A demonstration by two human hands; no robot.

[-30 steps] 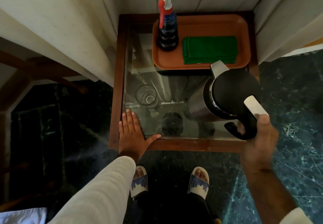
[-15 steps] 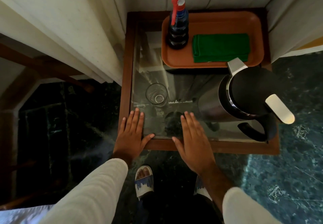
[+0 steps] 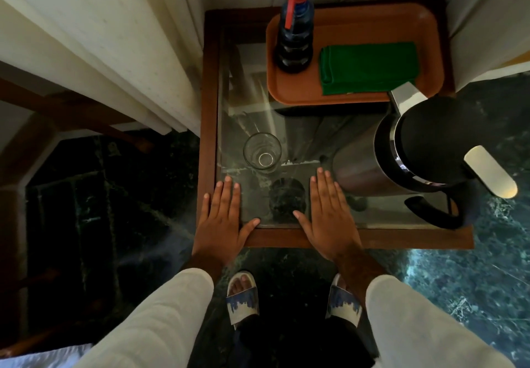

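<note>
My left hand (image 3: 219, 218) lies flat, palm down, on the front left corner of a glass-topped wooden table (image 3: 372, 238). My right hand (image 3: 325, 212) lies flat beside it near the front edge, fingers straight. Neither hand holds anything. An empty clear drinking glass (image 3: 261, 153) stands just beyond my left hand. A steel kettle (image 3: 424, 149) with a black lid and black handle stands at the front right, a little to the right of my right hand.
An orange tray (image 3: 355, 26) at the back of the table carries a blue spray bottle (image 3: 295, 37) with a red trigger and a folded green cloth (image 3: 368, 67). White curtains (image 3: 100, 40) hang to the left and behind. Dark green marble floor (image 3: 473, 275) surrounds the table.
My right hand let go of the kettle's handle and came left to lie flat on the glass. The kettle now stands alone. My left hand stayed put.
</note>
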